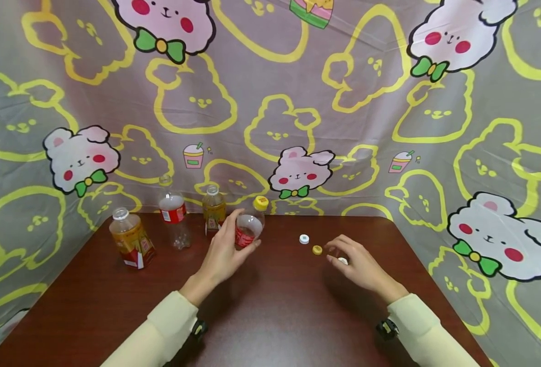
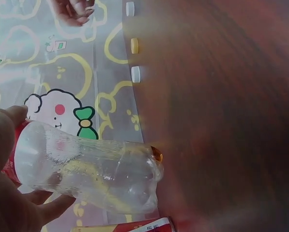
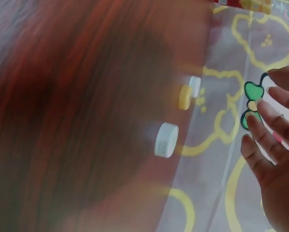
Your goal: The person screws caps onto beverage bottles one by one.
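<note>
My left hand (image 1: 222,252) grips a clear plastic bottle (image 1: 252,224) round its red label, the bottle's yellow cap (image 1: 261,203) uppermost. In the left wrist view, the bottle's clear lower half (image 2: 96,166) shows beyond my fingers, while its cap is out of that view. My right hand (image 1: 357,262) hovers over the table with loosely bent fingers, holding nothing. Nearest to it lies a white bottle cap (image 3: 167,140), partly hidden by the hand in the head view. A yellow cap (image 1: 317,250) and another white cap (image 1: 304,238) lie farther back.
On the left of the brown table (image 1: 270,316) stand two capless bottles with yellow-orange labels, one in front (image 1: 130,238) and one behind (image 1: 214,209). Between them is a red-labelled clear bottle (image 1: 173,214). A patterned cloth (image 1: 362,178) hangs round the table's back and sides.
</note>
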A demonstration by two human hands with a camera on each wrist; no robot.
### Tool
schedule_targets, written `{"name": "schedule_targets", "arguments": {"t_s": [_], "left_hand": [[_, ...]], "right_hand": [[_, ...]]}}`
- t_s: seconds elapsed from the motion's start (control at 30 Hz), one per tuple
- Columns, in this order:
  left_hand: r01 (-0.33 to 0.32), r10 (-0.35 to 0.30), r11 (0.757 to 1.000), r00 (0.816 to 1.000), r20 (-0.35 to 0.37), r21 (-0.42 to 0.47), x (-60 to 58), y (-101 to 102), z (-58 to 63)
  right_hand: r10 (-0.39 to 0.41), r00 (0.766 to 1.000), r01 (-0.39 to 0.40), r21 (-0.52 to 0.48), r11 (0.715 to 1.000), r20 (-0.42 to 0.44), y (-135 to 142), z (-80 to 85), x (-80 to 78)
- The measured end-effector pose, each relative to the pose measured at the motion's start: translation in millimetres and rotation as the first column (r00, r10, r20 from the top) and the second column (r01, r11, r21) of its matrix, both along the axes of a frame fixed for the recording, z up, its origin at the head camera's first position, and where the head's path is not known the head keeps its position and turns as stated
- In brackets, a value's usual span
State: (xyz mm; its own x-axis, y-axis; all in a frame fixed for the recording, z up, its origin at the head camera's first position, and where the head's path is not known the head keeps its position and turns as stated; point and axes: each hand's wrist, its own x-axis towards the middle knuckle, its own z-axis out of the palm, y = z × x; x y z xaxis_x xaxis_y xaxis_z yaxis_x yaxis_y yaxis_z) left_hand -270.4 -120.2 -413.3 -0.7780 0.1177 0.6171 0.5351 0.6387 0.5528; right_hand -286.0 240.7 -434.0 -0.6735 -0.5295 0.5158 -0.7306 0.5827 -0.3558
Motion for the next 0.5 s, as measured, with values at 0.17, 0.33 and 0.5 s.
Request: {"name": "schedule_targets", "arguments": {"t_s": [0.17, 0.33, 0.5], "left_hand": [[-0.018, 0.015, 0.995, 0.999, 0.028, 0.096, -17.9, 5, 1.5], [-0.042, 0.032, 0.977, 0.998, 0.051, 0.211, -38.2, 11, 0.8], [-0.069, 0.052, 0.96, 0.996, 0.068, 0.271, -59.6, 19, 2.8]], "right_hand": [[-0.109, 0.993, 0.104, 0.104, 0.989, 0.041, 8, -7.9, -0.6], [-0.203, 0.975, 0.18, 0.208, 0.961, 0.094, 15, -17.2, -4.2], [-0.279, 0.956, 0.246, 0.275, 0.929, 0.086, 19, -22.3, -7.2]]}}
